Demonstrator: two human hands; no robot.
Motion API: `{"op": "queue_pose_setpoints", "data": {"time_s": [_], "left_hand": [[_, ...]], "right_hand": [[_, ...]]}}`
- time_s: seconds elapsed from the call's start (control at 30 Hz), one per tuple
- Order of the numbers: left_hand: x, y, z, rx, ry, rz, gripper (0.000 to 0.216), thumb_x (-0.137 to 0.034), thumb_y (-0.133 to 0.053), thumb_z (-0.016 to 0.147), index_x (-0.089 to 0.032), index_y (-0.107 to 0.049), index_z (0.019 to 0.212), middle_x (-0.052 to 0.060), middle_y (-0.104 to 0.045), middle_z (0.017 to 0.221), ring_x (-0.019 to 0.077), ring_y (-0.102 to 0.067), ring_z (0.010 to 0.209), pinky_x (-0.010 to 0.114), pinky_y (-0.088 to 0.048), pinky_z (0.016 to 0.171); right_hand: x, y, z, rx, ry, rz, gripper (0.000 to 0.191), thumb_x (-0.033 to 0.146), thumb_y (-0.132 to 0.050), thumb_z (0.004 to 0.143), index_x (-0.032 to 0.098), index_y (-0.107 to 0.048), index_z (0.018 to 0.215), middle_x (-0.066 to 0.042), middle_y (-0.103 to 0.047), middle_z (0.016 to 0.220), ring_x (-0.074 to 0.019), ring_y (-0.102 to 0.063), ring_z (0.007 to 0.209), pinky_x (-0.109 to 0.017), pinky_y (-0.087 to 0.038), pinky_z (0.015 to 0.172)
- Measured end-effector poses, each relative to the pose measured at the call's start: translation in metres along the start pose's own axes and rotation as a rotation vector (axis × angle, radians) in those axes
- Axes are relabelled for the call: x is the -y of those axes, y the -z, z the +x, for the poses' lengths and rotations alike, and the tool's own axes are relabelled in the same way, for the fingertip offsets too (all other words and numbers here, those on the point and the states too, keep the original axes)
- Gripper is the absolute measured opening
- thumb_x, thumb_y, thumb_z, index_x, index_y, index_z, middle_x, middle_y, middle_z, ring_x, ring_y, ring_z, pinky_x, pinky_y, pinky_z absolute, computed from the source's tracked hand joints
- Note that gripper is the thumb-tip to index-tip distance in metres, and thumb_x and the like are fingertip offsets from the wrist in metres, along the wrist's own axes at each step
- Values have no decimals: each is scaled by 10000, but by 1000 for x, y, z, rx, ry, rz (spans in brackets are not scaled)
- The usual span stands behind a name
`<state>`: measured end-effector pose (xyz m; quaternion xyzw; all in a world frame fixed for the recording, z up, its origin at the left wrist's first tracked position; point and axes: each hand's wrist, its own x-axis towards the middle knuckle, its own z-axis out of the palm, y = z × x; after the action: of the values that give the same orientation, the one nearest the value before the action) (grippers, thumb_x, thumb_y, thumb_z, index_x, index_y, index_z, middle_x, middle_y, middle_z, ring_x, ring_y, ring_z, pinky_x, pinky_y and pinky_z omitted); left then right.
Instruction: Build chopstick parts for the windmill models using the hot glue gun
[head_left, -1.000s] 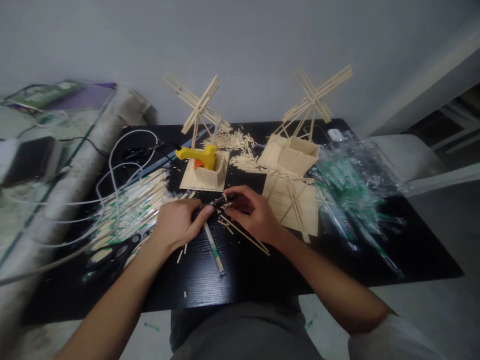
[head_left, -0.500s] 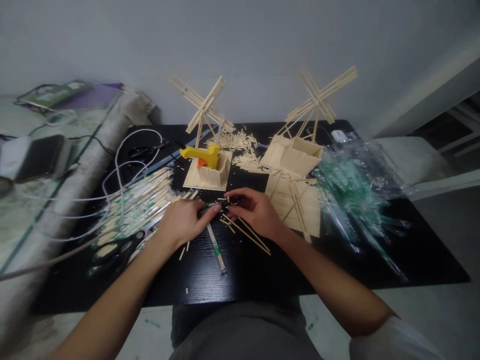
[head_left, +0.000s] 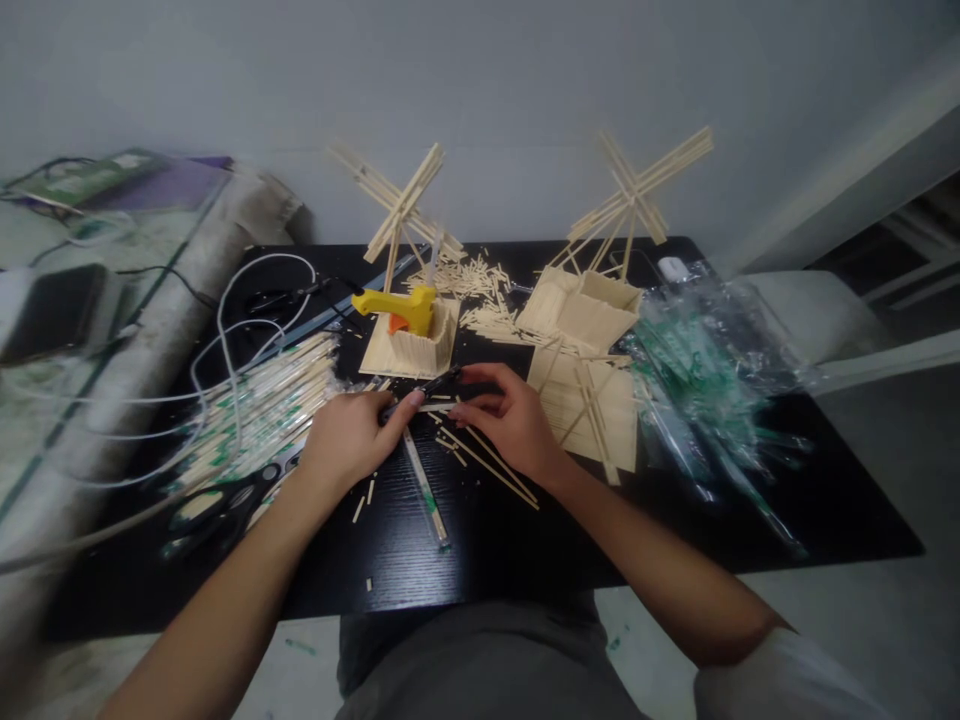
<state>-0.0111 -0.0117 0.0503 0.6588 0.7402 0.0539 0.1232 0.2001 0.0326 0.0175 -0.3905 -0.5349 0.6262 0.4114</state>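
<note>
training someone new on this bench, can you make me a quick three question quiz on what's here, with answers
1. Multiple choice: the yellow glue gun rests on
a) a phone
b) the left windmill model
c) the wall
2. True or false: the green-marked wrappers lie toward the right side of the black table.
3. Fill in: a dark tool lies under the thumb of the ____ hand.

Key: 1 b; 2 true; 3 left hand.

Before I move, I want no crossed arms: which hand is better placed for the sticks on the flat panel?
Probably the right hand: it is nearer the flat panel, though seemingly pinching a thin stick. The left hand, farther off, holds a dark tool.
</note>
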Motion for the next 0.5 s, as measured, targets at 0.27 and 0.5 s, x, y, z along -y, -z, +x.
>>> {"op": "queue_pose_setpoints", "data": {"time_s": [0.27,0.5], "left_hand": [[-1,-4,-1,-39,-16,-22,719,-749,-207,935,-181,-600,736,64,-664,735,174,-589,706,273,-276,655],[2,-7,-2,-63,-107,-48,650,-700,-240,956,-195,-648,942,66,-694,895,200,-635,865,290,-377,736]], "right_hand": [[0,0,3,29,-75,149,532,276,-911,659,206,-593,1080,30,-715,823,-116,-715,742,-277,-634,789],[4,0,2,37,-117,252,455,346,-908,679,212,-622,1006,17,-738,868,-136,-737,795,-317,-661,804]]}}
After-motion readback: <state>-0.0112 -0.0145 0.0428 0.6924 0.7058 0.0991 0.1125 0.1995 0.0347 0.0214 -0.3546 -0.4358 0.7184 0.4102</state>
